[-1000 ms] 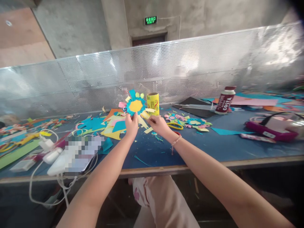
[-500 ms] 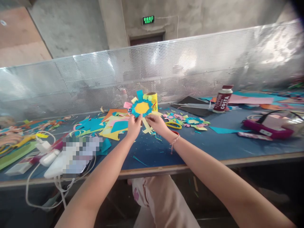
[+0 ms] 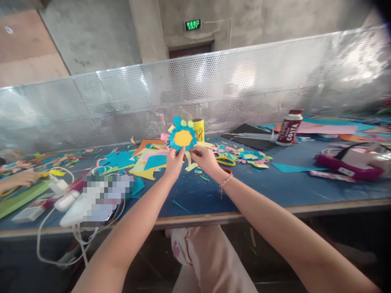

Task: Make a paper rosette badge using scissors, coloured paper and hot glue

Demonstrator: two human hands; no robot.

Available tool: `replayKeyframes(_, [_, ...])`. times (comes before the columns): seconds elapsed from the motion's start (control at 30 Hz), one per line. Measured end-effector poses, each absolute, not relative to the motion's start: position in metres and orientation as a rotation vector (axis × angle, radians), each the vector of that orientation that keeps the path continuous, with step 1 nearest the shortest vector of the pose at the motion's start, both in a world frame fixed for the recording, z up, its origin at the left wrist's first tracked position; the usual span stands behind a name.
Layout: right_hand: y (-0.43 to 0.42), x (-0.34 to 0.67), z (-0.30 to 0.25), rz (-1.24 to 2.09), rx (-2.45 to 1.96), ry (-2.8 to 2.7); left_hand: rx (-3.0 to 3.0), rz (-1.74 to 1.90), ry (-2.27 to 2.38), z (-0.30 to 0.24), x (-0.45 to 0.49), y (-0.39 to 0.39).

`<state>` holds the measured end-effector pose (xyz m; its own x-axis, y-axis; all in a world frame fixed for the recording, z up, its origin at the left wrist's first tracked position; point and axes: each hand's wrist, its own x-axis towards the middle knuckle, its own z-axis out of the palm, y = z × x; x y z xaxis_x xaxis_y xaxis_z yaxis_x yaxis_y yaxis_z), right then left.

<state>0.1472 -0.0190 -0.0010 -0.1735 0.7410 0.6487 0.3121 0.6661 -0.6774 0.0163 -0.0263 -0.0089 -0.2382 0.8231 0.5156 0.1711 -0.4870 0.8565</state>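
Head view: I watch from afar as two bare hands hold a paper flower [image 3: 184, 138] upright above a blue table [image 3: 244, 195]. It has a yellow middle, a ruffled blue ring and short coloured tabs around the rim. The left hand [image 3: 174, 162] pinches its lower edge between thumb and fingers. The right hand [image 3: 205, 158] is drawn narrow, fingertips together beside the flower's lower right, near pale yellow strips; I cannot tell whether it grips one.

Over the last second the flower has moved rightward, nearer the right hand, and now covers more of the yellow tube [image 3: 199, 127] standing behind it. To me that suggests the handwork is centred on the lower rim, with the left hand steadying and the right doing the fine part.

Just right of the right hand lies a yellow loop handle [image 3: 226, 162]; beyond it a second paper flower [image 3: 250, 156] lies flat. Paper scraps [image 3: 155, 162] spread to the left. At far left, another person's hand [image 3: 26, 178] has come into sight over the table.
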Motion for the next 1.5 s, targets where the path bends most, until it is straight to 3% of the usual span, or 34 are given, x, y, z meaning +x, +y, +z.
replayKeyframes(0.27, [-0.014, 0.149, -0.003, 0.617, -0.93, -1.65, 1.31, 1.835, 1.183, -0.016, 0.007, -0.014])
replayKeyframes(0.53, [0.021, 0.193, 0.004, 0.68, -0.985, -1.203, 1.086, 1.936, 1.061, -0.013, -0.008, 0.0])
replayKeyframes(0.73, [0.043, 0.217, -0.013, 0.571, -1.399, -1.388, 1.066, 1.849, 0.971, -0.011, -0.013, -0.002])
replayKeyframes(1.0, [0.049, 0.211, -0.022, 0.326, -1.408, -1.633, 1.065, 1.77, 0.996, -0.014, -0.014, 0.001])
replayKeyframes(1.23, [0.041, 0.192, -0.021, 0.881, -0.968, -1.481, 1.044, 1.638, 1.02, -0.015, -0.011, 0.0])
replayKeyframes(1.5, [0.03, 0.177, -0.022, 1.557, -0.758, -1.248, 1.035, 1.323, 1.095, -0.013, -0.005, -0.007])
